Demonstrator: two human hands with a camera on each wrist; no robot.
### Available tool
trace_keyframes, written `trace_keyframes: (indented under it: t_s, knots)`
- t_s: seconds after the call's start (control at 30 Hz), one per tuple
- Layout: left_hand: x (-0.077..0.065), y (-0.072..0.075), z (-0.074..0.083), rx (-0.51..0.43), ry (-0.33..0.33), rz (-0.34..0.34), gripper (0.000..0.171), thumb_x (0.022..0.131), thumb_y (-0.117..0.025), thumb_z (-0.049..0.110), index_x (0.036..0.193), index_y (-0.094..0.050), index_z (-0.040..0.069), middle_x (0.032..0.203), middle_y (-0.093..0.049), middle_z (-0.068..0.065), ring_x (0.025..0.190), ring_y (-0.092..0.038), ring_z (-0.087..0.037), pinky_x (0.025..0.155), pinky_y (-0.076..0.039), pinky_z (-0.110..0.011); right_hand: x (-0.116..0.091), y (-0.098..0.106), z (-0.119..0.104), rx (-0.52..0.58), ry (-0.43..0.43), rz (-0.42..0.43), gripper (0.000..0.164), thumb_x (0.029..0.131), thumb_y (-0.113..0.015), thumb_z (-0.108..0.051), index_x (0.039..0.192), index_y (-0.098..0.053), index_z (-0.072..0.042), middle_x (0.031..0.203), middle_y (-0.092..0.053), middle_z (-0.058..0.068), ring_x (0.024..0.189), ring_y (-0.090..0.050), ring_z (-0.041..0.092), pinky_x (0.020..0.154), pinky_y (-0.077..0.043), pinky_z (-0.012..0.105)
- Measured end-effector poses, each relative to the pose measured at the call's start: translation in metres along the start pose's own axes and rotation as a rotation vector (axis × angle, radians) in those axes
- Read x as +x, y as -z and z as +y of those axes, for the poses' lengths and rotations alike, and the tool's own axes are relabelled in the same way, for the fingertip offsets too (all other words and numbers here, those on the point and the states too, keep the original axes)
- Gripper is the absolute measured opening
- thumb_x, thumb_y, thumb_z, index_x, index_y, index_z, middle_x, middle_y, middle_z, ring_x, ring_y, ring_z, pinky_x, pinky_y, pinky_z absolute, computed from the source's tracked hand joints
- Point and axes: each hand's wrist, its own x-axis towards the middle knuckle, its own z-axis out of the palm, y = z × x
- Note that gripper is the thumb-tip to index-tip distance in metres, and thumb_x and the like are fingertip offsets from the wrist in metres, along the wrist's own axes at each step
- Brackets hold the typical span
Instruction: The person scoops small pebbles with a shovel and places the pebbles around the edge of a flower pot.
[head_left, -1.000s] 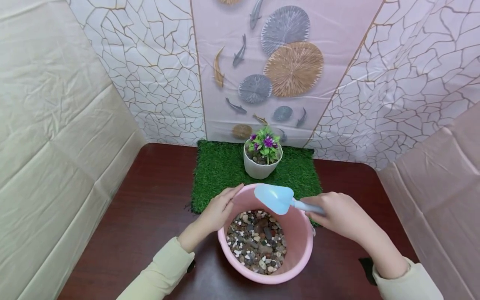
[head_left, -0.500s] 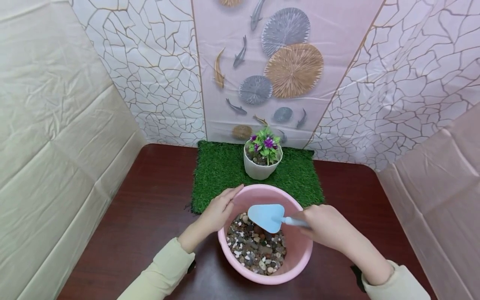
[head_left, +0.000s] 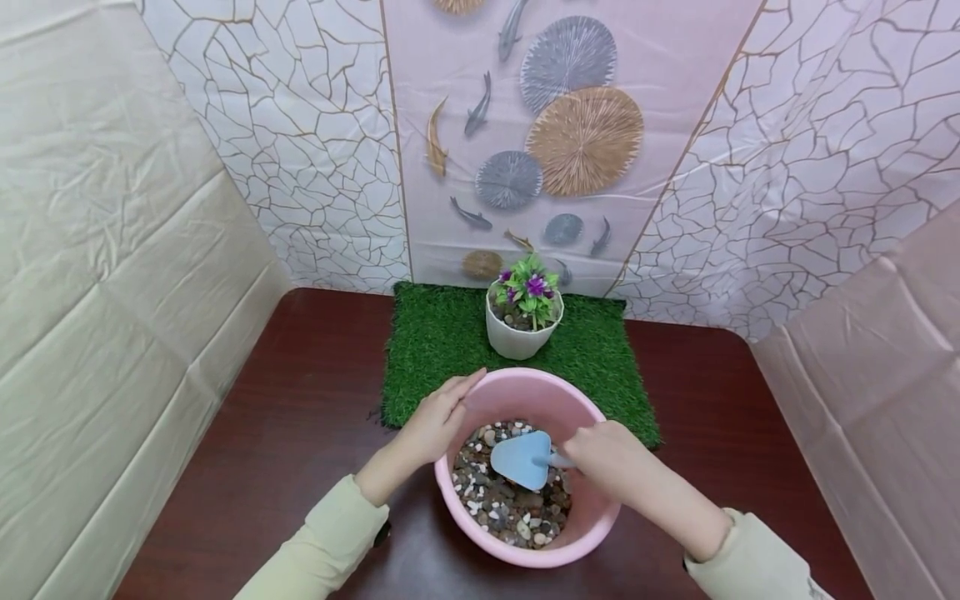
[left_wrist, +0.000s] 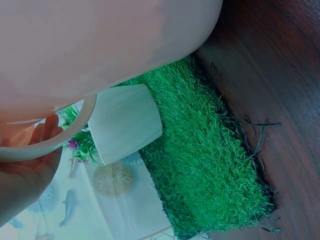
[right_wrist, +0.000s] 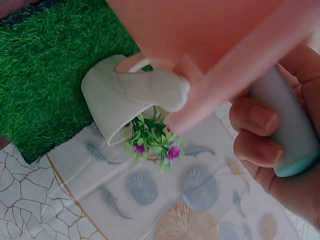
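A pink bucket point(head_left: 525, 558) holds mixed pebbles point(head_left: 498, 512), white, tan, grey and brown. My right hand point(head_left: 611, 454) reaches over the bucket's right side and grips the handle of a light blue trowel point(head_left: 521, 460). The blade lies low among the pebbles, angled toward the left, and covers part of them. In the right wrist view, curled fingers wrap the trowel's pale handle point(right_wrist: 285, 120). On the bucket's upper left rim rests my left hand point(head_left: 435, 421), its fingers extended along it. The left wrist view shows this hand behind the bucket's whitish carrying handle point(left_wrist: 75, 125).
Behind the bucket, a white pot point(head_left: 521, 337) with a purple-flowered plant point(head_left: 534, 292) stands on a green artificial grass mat point(head_left: 435, 333). The dark red-brown table point(head_left: 300, 400) ends at a patterned wall cloth point(head_left: 330, 142). Pale cloth panels flank both sides.
My right hand has moved down and left, lowering the trowel from above the bucket's far rim into the pebbles. The left hand and bucket stay in place.
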Motion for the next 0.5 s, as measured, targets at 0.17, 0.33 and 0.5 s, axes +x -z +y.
trace_keyframes:
  t_s: [0.17,0.33,0.5]
  knots:
    - [0.0,0.0,0.0,0.005,-0.003,0.002,0.05,0.095,-0.04,0.001,0.145,-0.038,0.009,0.136,-0.05,-0.015,0.124,-0.05,-0.032,0.103,-0.043,-0.046,0.002,-0.005,-0.002,0.003,0.021,-0.023,0.024,0.067,-0.077,-0.015,0.056,-0.057,-0.019,0.054,-0.058,-0.006,0.043,-0.044,0.011,0.042,-0.037,0.027]
    - [0.001,-0.001,-0.001,0.006,-0.008,0.002,0.051,0.095,-0.04,0.001,0.145,-0.037,0.009,0.136,-0.05,-0.015,0.124,-0.05,-0.032,0.103,-0.043,-0.046,0.004,-0.009,0.001,0.033,0.052,-0.059,0.022,0.062,-0.077,-0.009,0.056,-0.058,-0.017,0.055,-0.058,-0.006,0.045,-0.047,0.011,0.046,-0.041,0.026]
    - [0.002,-0.002,-0.001,0.008,-0.015,0.001,0.051,0.095,-0.04,0.0,0.145,-0.038,0.009,0.136,-0.05,-0.015,0.124,-0.05,-0.032,0.103,-0.043,-0.047,0.011,-0.017,0.003,0.087,0.116,-0.108,0.021,0.062,-0.077,-0.009,0.06,-0.059,-0.019,0.057,-0.057,-0.007,0.049,-0.049,0.01,0.048,-0.043,0.024]
